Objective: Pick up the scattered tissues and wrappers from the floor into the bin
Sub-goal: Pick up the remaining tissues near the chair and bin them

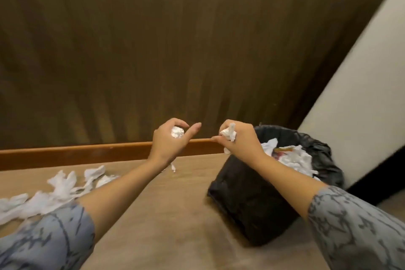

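Note:
My left hand (169, 141) is raised above the floor and cups a small balled white tissue (177, 132) in its curled fingers. My right hand (237, 139) grips a crumpled white tissue (229, 133) that sticks out above and below the fist, just left of the bin's rim. The bin (252, 204) has a black liner and stands at the right, filled with white tissues (293, 158) and a coloured wrapper. Several white tissues (59, 190) lie scattered on the floor at the left, partly hidden by my left arm.
A brown curtain (175, 50) hangs behind, above a wooden skirting board (76, 152). A pale wall (361, 105) rises at the right behind the bin. The tan floor (175, 215) runs between my arms.

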